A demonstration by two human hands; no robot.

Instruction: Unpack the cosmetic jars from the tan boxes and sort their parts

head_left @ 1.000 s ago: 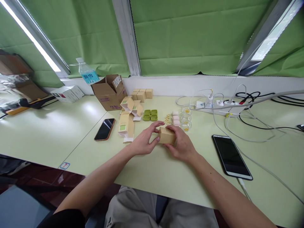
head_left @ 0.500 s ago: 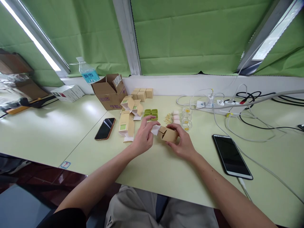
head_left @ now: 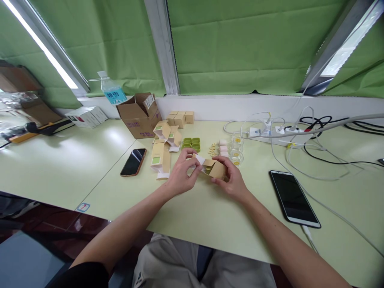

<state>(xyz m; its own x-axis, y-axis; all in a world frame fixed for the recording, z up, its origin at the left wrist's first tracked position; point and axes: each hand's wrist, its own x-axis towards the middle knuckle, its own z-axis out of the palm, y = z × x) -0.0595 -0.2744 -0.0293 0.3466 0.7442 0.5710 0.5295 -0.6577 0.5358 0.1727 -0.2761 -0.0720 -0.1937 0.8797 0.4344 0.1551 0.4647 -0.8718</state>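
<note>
Between my hands is a small tan carton (head_left: pixel 218 169), tilted, its open end facing left with something green inside. My right hand (head_left: pixel 232 179) is wrapped round its right end. At the open end, my left hand (head_left: pixel 185 173) pinches the white flap (head_left: pixel 200 159) of the carton. Left of it lie several tan cartons with green labels (head_left: pixel 160 156), some with flaps out. Just beyond my left hand sit green cups (head_left: pixel 191 144). Farther right are yellow curly pieces (head_left: pixel 212 150), pale pink blocks (head_left: pixel 223 148) and clear round containers (head_left: pixel 237 150).
A black phone (head_left: pixel 133 162) lies at the left, a larger phone (head_left: pixel 294 198) on a cable at the right. A brown cardboard box (head_left: pixel 139 116) and closed tan boxes (head_left: pixel 181 118) stand at the back. A power strip (head_left: pixel 280 135) with tangled cables lies back right.
My left fingers have closed on the white flap. The carton has turned a little, and its opening now shows green inside.
</note>
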